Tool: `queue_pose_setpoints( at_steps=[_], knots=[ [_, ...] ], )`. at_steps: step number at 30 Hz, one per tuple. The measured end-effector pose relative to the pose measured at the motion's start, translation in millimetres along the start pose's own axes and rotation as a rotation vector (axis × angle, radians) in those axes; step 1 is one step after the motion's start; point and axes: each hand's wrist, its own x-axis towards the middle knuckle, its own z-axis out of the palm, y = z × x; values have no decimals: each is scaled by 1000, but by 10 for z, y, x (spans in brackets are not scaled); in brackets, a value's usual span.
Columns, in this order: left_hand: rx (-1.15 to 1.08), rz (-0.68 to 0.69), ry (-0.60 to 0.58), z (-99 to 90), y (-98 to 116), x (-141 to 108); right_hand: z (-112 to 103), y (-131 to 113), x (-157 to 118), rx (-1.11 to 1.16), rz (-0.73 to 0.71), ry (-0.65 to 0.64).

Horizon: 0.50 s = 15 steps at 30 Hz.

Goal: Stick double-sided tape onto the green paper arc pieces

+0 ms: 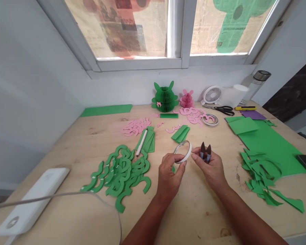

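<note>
My left hand [170, 172] grips a narrow roll of white tape [188, 153], tilted up off the table. A bit of green paper [173, 168] shows beside its fingers. In my right hand [213, 168] is a pair of thread snips [205, 152], dark blades pointing up and apart. The right thumb and forefinger meet close to the tape's edge; whether they pinch its end I cannot tell. To the left lies a heap of wavy green paper strips [122, 168], some with white tape bits. Folded green paper [181, 133] sits just beyond the roll.
Pink paper curls [136, 126], a white pen [142, 143] and a second tape roll [209, 119] lie farther back. Behind stand a green honeycomb paper figure [165, 98], a pink one [187, 99] and a fan [211, 94]. Green scraps [261, 170] lie right; a white power bank [33, 200] left.
</note>
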Motion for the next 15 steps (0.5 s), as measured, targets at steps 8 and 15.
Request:
queue_pose_setpoints(
  at_steps=[8,15],
  knots=[
    [90,206,15,32,0,1,13,1,-1,-96,-43,26],
    [90,171,-4,40,9,-9,7,-7,2,-151,-43,28]
  ],
)
